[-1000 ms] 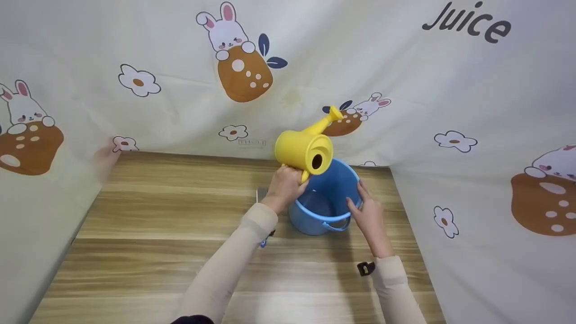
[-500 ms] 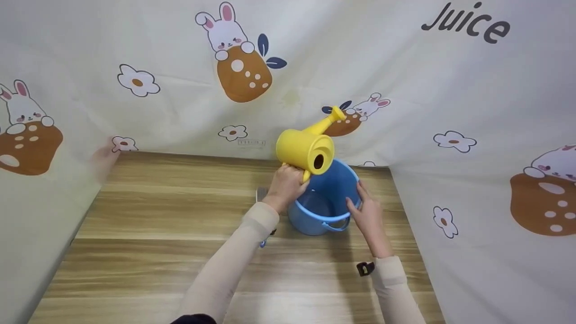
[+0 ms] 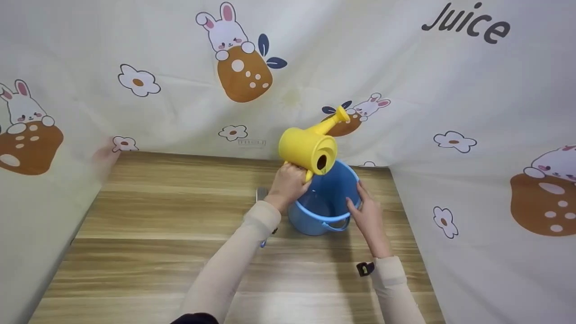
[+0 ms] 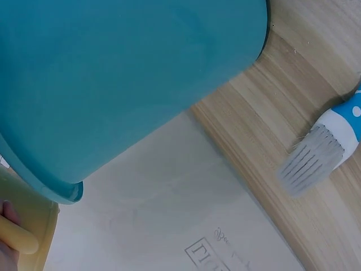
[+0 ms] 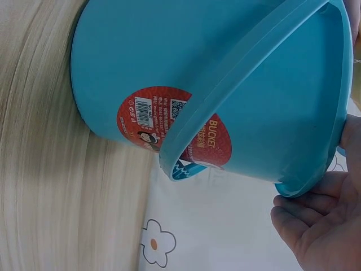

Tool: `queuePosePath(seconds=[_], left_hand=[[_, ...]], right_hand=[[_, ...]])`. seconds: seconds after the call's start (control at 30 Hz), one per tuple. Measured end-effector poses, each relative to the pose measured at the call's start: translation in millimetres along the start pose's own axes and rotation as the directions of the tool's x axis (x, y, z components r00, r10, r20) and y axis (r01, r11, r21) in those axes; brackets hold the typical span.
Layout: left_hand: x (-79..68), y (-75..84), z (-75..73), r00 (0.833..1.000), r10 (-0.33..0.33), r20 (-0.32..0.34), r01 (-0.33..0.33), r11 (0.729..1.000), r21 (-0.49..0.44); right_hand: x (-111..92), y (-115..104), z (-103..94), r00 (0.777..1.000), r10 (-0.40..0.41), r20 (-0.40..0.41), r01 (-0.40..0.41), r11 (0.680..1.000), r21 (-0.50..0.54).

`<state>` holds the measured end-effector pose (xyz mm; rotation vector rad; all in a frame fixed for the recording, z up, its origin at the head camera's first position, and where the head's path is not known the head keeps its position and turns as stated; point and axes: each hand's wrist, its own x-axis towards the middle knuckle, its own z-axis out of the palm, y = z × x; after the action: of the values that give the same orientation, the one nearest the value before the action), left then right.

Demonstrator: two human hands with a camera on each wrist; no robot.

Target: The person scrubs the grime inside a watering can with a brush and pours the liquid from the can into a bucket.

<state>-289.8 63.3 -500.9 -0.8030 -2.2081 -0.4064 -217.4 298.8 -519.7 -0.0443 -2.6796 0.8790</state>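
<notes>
My left hand (image 3: 289,182) grips the handle of a yellow watering can (image 3: 302,146), tilted above the bucket. Its dark round opening faces down over the bucket, with a thin pale streak at the lower lip; its spout points up and right. The blue bucket (image 3: 310,222) stands upright on the floor. My right hand (image 3: 369,216) holds the bucket's right rim, thumb inside and fingers outside. In the right wrist view, fingers of the right hand (image 5: 327,214) lie against the rim from outside, and the handle hangs across a red label (image 5: 141,116).
A brush (image 4: 321,149) with grey bristles and a blue-and-white handle lies on the wood-look floor (image 3: 171,216), left of the bucket and partly hidden by the left arm. A printed sheet (image 3: 180,112) rises close behind the bucket and along both sides.
The watering can and left hand have shifted slightly right over the bucket. A thin pale streak now shows at the can's opening. The right hand and bucket stay in place.
</notes>
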Motion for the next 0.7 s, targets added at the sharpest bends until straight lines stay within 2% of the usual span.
queuePosePath(seconds=[0.23,0.47,0.7], left_hand=[[1.1,1.1,0.2,1.0,-0.002,0.009,0.002,1.0,-0.023],[0.4,0.6,1.1,1.0,0.015,0.004,-0.015,1.0,-0.008],[1.3,0.6,0.0,1.0,0.004,0.015,-0.004,1.0,-0.006]], right_hand=[[0.4,0.7,0.0,1.0,0.002,-0.001,-0.002,1.0,-0.013],[0.0,0.2,-0.9,1.0,0.013,0.014,-0.013,1.0,-0.012],[0.1,1.8,-0.1,1.0,0.001,0.007,-0.001,1.0,-0.01]])
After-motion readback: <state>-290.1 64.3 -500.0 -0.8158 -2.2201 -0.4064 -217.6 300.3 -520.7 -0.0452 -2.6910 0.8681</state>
